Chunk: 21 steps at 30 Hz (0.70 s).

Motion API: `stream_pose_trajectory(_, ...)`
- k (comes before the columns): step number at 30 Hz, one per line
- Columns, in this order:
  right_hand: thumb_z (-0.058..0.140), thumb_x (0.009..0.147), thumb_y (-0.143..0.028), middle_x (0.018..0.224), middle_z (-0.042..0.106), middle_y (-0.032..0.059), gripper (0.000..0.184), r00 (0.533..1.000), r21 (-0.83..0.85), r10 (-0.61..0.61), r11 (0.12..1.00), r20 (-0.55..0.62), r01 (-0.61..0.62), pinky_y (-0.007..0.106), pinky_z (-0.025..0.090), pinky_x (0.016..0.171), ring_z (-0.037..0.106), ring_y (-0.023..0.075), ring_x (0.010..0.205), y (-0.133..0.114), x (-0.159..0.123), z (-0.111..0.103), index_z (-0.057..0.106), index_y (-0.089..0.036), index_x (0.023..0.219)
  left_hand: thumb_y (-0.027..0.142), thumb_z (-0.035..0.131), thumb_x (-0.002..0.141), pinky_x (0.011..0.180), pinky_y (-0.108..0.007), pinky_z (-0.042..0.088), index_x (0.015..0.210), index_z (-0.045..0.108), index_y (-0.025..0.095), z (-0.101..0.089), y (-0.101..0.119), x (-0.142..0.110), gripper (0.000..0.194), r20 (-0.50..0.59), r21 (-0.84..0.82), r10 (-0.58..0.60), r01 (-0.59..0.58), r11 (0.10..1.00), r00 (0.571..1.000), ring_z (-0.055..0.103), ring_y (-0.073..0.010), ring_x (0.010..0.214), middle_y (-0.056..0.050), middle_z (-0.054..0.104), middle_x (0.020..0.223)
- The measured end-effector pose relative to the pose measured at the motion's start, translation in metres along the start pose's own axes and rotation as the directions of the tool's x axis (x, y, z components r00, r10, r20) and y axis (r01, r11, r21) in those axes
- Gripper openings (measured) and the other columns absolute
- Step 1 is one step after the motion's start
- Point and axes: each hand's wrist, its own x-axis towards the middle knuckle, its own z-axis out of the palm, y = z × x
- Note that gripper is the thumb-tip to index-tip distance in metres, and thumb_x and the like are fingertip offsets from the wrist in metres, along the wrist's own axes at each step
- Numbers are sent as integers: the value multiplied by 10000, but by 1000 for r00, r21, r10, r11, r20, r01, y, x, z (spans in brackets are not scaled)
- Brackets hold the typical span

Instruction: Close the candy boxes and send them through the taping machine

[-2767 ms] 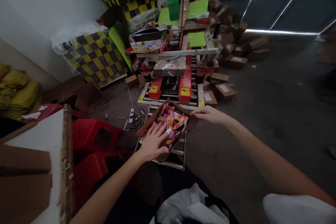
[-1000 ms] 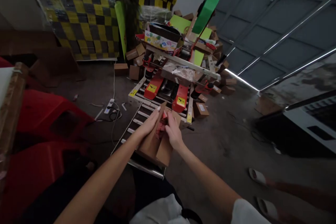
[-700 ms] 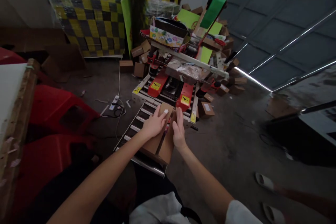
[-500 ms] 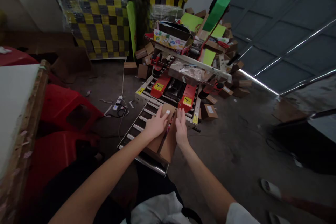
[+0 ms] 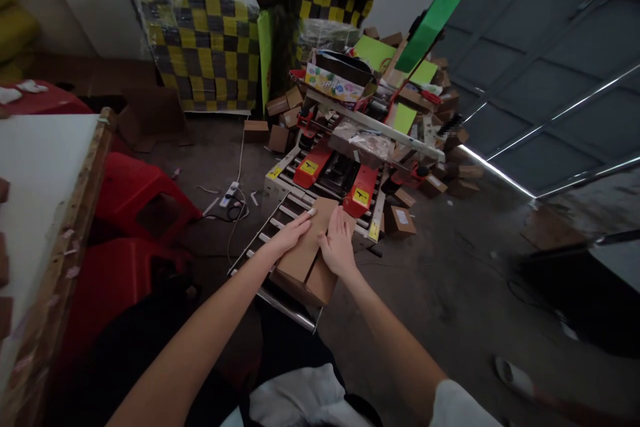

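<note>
on the roller conveyor (image 5: 270,230), a brown cardboard box (image 5: 309,255) sits with its top flaps folded shut. left hand (image 5: 290,235) lies flat on the left flap, fingers stretched and open, gripping nothing. right hand (image 5: 339,245) presses palm down on the right flap, fingers together and extended, also clasping nothing. just beyond the box stands a red and grey sealing machine (image 5: 340,170), with small sealed cartons (image 5: 400,220) scattered on the concrete floor beside it. red plastic stools (image 5: 135,197) stand to the left, near a white tabletop (image 5: 35,193).
</note>
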Motion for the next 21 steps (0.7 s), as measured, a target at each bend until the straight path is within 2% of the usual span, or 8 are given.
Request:
stream_pose_trajectory(2, 205, 933, -509, 1538, 132, 223, 737, 1000, 2, 18, 1000, -14, -18, 558, 177, 1114, 62, 269, 1443, -1, -1, 1, -30, -78, 1483, 316, 370, 899, 1152, -345, 240, 1413, 349, 111, 2, 1, 0, 554, -9, 70, 10, -10, 997, 1000, 290, -170, 1397, -100, 300, 1520)
stream_pose_trajectory(5, 199, 926, -536, 1536, 126, 234, 756, 1000, 38, 20, 999, -10, -19, 568, 160, 1114, 66, 282, 1442, 1, 0, 1, -29, -75, 1481, 326, 470, 870, 1162, -375, 205, 1419, 342, 128, 4, 8, -2, 597, -16, 331, 21, -15, 943, 1000, 217, -212, 1425, -137, 278, 1525)
stream_pose_trajectory(8, 131, 935, -517, 1548, 103, 203, 714, 997, 169, 3, 986, -82, 11, 529, 200, 1118, 84, 255, 1442, 6, -1, -1, -93, -106, 1476, 349, 457, 888, 1112, -455, 292, 1429, 324, 201, 6, 18, -6, 577, -6, 563, -14, 15, 826, 1000, 296, -281, 1390, -154, 306, 1502)
stream_pose_trajectory(10, 123, 942, -498, 1551, 116, 176, 679, 990, 217, 22, 976, -138, 8, 512, 222, 1117, 101, 244, 1441, 4, -6, -4, -96, -144, 1479, 354, 428, 901, 1059, -480, 354, 1438, 299, 236, 7, 24, -10, 564, -4, 634, -42, 35, 772, 999, 402, -308, 1325, -159, 347, 1466)
stream_pose_trajectory(13, 279, 898, -593, 1543, 119, 203, 793, 998, 114, 17, 993, -59, -10, 583, 183, 1105, 74, 323, 1436, -11, -26, -9, 4, -145, 1491, 339, 414, 903, 1026, -464, 391, 1443, 289, 247, 8, 24, -13, 562, -12, 638, -80, 69, 767, 997, 474, -304, 1265, -161, 392, 1422)
stream_pose_trajectory(16, 534, 686, -749, 1542, 34, 246, 1139, 987, -10, -92, 996, 129, 94, 633, 141, 1094, -2, 412, 1419, -31, -52, -14, 51, -103, 1490, 325, 405, 901, 1051, -431, 377, 1432, 314, 239, 8, 14, -11, 545, -15, 559, -44, 45, 828, 999, 447, -267, 1292, -148, 406, 1414)
stream_pose_trajectory(18, 647, 537, -774, 1542, 3, 248, 1326, 972, -54, -144, 986, 185, 156, 623, 132, 1104, -28, 420, 1415, -38, -61, -14, 31, -87, 1489, 309, 390, 903, 1080, -401, 353, 1421, 338, 216, 7, 6, -6, 529, -14, 468, 12, -4, 883, 1000, 433, -234, 1302, -145, 418, 1406)
stream_pose_trajectory(21, 708, 508, -716, 1548, 20, 227, 1323, 955, -105, -199, 968, 219, 226, 588, 144, 1121, -2, 393, 1424, -33, -45, -7, 72, -100, 1491, 272, 364, 904, 1126, -380, 294, 1405, 359, 166, 5, -3, 5, 512, -121, 311, 45, -5, 951, 992, 388, -207, 1332, -146, 414, 1421)
